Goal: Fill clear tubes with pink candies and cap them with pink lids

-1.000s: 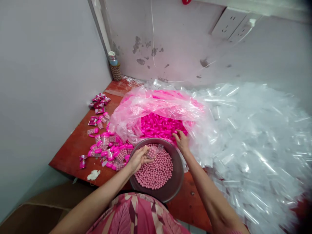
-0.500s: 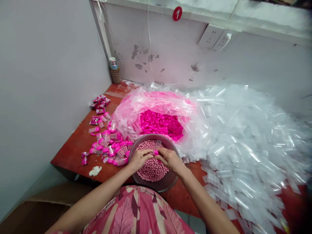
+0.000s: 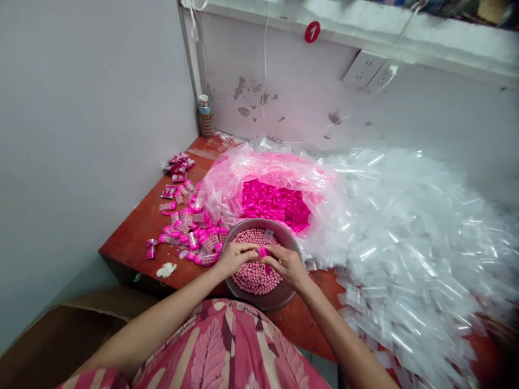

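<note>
Over a grey bowl (image 3: pixel 292 246) of pink beads (image 3: pixel 253 280), my two hands meet fingertip to fingertip at a bright pink cap (image 3: pixel 263 252). My left hand (image 3: pixel 236 258) pinches from the left; its fingers mostly hide the small bottle there. Thumb and fingers of my right hand (image 3: pixel 287 266) are closed on the cap from the right. A dark pink piece (image 3: pixel 268 269) shows just under the right fingertips. One clear small tube (image 3: pixel 268 235) lies on the beads near the bowl's far side.
Left of the bowl lie many bead-filled bottles (image 3: pixel 210 241) with pink caps. Behind stands an open plastic bag (image 3: pixel 219 186) of loose pink caps (image 3: pixel 275 205). Clear empty tubes (image 3: pixel 405 243) heap on the right. Foil packets (image 3: pixel 180 165), white tissue (image 3: pixel 166 270) and a woven-covered cup (image 3: pixel 206 124) sit leftward.
The whole view has shifted slightly, so the table appears further right. Both hands stay together over the bowl, and a dark pink piece now shows below the right fingertips.
</note>
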`<move>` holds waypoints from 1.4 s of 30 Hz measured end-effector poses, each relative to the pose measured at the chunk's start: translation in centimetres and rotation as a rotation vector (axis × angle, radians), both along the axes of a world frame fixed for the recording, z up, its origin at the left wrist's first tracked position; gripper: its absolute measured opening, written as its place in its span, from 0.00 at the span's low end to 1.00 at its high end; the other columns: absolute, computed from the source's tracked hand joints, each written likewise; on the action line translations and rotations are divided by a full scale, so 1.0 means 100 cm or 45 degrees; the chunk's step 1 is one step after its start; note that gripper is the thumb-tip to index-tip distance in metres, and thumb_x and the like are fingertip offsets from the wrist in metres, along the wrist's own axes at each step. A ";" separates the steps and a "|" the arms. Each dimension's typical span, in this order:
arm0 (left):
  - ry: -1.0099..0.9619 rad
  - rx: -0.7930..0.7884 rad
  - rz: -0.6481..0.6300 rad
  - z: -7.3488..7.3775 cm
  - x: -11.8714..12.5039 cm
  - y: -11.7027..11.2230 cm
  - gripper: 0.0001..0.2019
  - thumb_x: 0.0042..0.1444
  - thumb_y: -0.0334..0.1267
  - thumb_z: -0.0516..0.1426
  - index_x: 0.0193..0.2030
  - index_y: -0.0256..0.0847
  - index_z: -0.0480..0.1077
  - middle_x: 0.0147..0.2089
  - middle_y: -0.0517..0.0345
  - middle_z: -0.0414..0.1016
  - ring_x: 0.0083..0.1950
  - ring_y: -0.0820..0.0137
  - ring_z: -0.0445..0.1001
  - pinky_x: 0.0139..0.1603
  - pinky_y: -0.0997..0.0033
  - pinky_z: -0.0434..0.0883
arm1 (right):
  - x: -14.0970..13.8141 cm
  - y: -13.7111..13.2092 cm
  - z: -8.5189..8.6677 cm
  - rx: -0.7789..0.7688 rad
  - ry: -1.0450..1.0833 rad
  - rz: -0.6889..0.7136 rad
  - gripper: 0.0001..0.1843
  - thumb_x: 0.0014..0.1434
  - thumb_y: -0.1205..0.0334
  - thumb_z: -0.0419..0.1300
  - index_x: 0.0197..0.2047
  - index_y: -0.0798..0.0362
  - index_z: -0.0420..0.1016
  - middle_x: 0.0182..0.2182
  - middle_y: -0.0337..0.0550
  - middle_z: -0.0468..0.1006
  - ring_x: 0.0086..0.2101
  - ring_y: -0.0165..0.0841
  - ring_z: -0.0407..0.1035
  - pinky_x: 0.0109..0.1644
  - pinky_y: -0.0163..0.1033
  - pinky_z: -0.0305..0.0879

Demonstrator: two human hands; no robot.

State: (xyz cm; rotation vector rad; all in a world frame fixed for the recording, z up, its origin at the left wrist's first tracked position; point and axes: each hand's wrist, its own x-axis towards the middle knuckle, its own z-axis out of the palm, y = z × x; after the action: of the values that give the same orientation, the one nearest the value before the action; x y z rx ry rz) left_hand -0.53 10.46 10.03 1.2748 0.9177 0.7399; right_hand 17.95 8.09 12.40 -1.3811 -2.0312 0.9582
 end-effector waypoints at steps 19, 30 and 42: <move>-0.106 0.026 0.087 0.003 0.000 -0.014 0.13 0.49 0.38 0.58 0.41 0.39 0.76 0.44 0.54 0.76 0.48 0.64 0.70 0.53 0.67 0.62 | -0.018 -0.014 -0.008 -1.392 1.517 -0.329 0.15 0.52 0.52 0.58 0.38 0.54 0.73 0.30 0.43 0.77 0.38 0.36 0.71 0.46 0.50 0.65; -0.025 0.023 0.154 -0.009 -0.004 -0.016 0.10 0.48 0.35 0.58 0.39 0.39 0.76 0.41 0.54 0.77 0.46 0.64 0.71 0.52 0.65 0.64 | -0.047 -0.014 -0.034 -1.229 1.435 -0.439 0.13 0.52 0.52 0.55 0.35 0.52 0.72 0.28 0.41 0.77 0.33 0.34 0.72 0.43 0.47 0.67; 0.142 0.027 0.980 0.008 -0.108 0.071 0.25 0.51 0.45 0.56 0.55 0.36 0.65 0.57 0.50 0.67 0.57 0.64 0.65 0.58 0.64 0.59 | 0.015 0.049 -0.092 -0.088 -0.546 0.196 0.23 0.56 0.73 0.43 0.52 0.52 0.67 0.56 0.54 0.62 0.58 0.48 0.49 0.57 0.62 0.42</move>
State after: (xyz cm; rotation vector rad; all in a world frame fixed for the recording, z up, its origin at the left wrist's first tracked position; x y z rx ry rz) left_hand -11.32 17.54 10.86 0.9684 1.5220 1.2798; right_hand 19.42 13.01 3.23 -1.5937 -2.4692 0.8562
